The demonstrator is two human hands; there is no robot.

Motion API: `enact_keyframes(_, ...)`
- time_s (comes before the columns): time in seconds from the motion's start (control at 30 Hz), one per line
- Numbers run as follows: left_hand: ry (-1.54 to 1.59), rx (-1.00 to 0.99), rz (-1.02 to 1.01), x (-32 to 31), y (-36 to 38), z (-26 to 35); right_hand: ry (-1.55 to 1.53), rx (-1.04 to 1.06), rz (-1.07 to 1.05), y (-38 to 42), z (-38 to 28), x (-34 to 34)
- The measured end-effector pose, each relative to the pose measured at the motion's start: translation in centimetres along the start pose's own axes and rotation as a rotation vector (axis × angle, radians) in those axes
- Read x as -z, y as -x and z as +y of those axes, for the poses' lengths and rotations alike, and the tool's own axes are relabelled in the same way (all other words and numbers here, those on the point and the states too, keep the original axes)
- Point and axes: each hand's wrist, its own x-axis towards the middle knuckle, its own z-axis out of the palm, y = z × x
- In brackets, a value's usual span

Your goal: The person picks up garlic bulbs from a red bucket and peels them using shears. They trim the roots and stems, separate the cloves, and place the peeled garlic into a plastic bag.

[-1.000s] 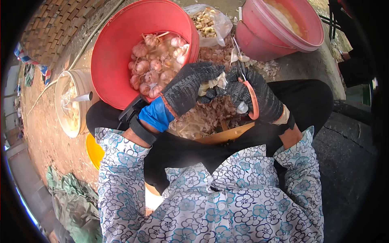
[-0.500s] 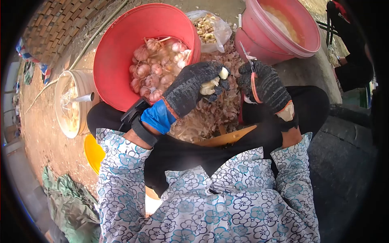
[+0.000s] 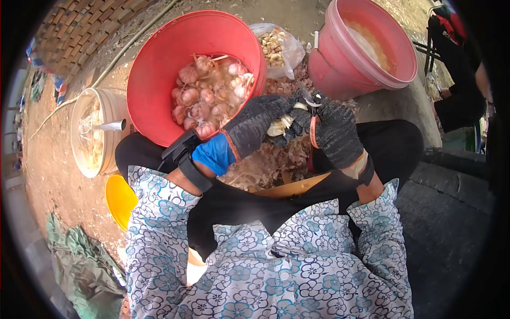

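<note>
My left hand [image 3: 256, 121], in a dark knit glove, is closed around a partly peeled garlic bulb [image 3: 278, 127]. A pale clove shows above its fingers. My right hand [image 3: 340, 134], gloved the same way, grips scissors with an orange handle [image 3: 313, 133]. Their blades point up and left, right at the clove in my left hand. The two hands meet over a pile of garlic skins [image 3: 255, 167] between my legs. Fingers partly hide both the bulb and the scissors.
A red bucket [image 3: 154, 69] holds whole garlic bulbs in water at the left. Behind the hands lies a plastic bag [image 3: 294, 52] with cloves. A pink bucket [image 3: 340, 74] stands at right, a white bucket [image 3: 113, 138] far left. Another person's dark-clothed leg [image 3: 457, 109] shows at the right edge.
My right hand has moved left with the scissors, bringing the blades to the garlic in my left hand. Before, the hands were apart and the blades pointed up, away from the bulb.
</note>
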Motion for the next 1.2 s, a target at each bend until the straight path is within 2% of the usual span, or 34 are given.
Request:
enact_keyframes(0.13, -0.015, -0.013, -0.068, 0.5, -0.9, 0.0, 0.044, -0.029, 0.026, -0.6, 1.0, 2.2)
enact_keyframes(0.17, 0.189, 0.003, -0.092, 0.2, -0.8, 0.3, 0.073, -0.051, 0.013, -1.3, 1.1, 3.3)
enact_keyframes(0.2, 0.393, 0.021, -0.116, -0.1, -0.7, 0.6, -0.052, -0.197, 0.182, -2.5, 0.8, 4.6)
enact_keyframes(0.23, 0.396, 0.018, -0.119, -0.2, -0.7, 0.8, -0.180, -0.345, 0.352, -4.0, 0.5, 5.9)
enact_keyframes(0.3, 0.493, 0.069, -0.106, -0.3, -0.7, 1.2, 0.388, -0.138, 0.350, -6.5, 2.6, 10.2)
enact_keyframes(0.33, 0.490, 0.066, -0.106, -0.3, -0.9, 1.2, 0.490, -0.125, 0.379, -6.9, 3.4, 11.3)
enact_keyframes(0.43, 0.527, 0.026, -0.111, -0.1, -1.1, 1.0, 0.188, -0.178, 0.366, -4.5, 3.3, 9.3)
enact_keyframes(0.5, 0.509, 0.002, -0.075, -0.4, -1.0, 1.0, 0.072, -0.083, 0.277, -1.5, 3.0, 4.9)
enact_keyframes(0.53, 0.506, 0.012, -0.075, -0.4, -1.0, 0.8, 0.107, 0.044, 0.221, -0.2, 3.2, 2.3)
enact_keyframes(0.57, 0.365, -0.014, -0.032, -0.4, -1.0, 0.6, 0.069, 0.081, 0.141, 0.6, 2.7, 0.5)
enact_keyframes(0.6, 0.222, -0.042, 0.009, -0.3, -1.0, 0.5, -0.225, -0.162, -0.055, -0.1, 0.1, 0.7)
enact_keyframes(0.63, 0.218, -0.036, 0.007, 0.1, -1.0, 0.3, -0.129, -0.017, -0.150, -0.1, -0.3, 0.0)
enact_keyframes(0.7, -1.049, -0.614, -0.034, 1.0, -1.1, 0.0, -0.229, -0.390, -0.338, -1.2, -2.7, 1.6)
enact_keyframes(0.73, -0.952, -0.651, -0.016, 0.6, -1.0, -0.3, -0.230, -0.392, -0.338, -0.8, -1.6, 0.8)
enact_keyframes(0.77, -0.950, -0.649, -0.017, 0.2, -1.0, -0.5, -0.140, -0.127, -0.124, 0.2, 0.4, -0.7)
enact_keyframes(0.8, -0.406, -0.325, -0.051, -1.0, -0.9, 0.7, -0.048, 0.137, 0.090, 0.6, 1.7, -1.5)
enact_keyframes(0.83, 0.135, 0.005, -0.078, -1.7, -0.7, 1.7, -0.051, 0.133, 0.088, 0.4, 1.9, -1.3)
enact_keyframes(0.9, 0.113, 0.041, -0.064, -1.8, -0.5, 2.3, -0.405, -0.306, -0.021, -0.4, 1.6, -0.2)
enact_keyframes(0.93, -0.061, 0.090, -0.049, -1.5, -0.4, 2.6, -0.656, -0.375, -0.200, -0.5, 1.2, 1.1)
enact_keyframes(0.97, -0.235, 0.138, -0.037, -1.4, -0.4, 2.7, -0.656, -0.380, -0.195, -0.3, 1.4, 1.0)
enact_keyframes(1.03, -0.234, 0.147, -0.054, -1.4, -0.5, 2.0, -1.138, -0.530, -0.071, 0.0, 2.0, 0.4)
enact_keyframes(1.07, -0.231, 0.153, -0.064, -1.3, -0.5, 1.7, -0.706, -0.425, -0.122, 0.0, 2.0, 0.0)
enact_keyframes(1.1, -0.237, 0.160, -0.067, -1.5, -0.5, 1.7, -0.711, -0.428, -0.116, -0.3, 1.4, 0.5)
enact_keyframes(1.17, -0.132, 0.031, 0.012, -1.8, -0.3, 1.8, -1.130, -0.656, -0.188, -1.3, 0.0, 2.1)
enact_keyframes(1.2, -0.139, 0.034, 0.012, -1.5, -0.4, 1.7, -0.755, -0.409, -0.185, -0.8, 0.9, 2.4)
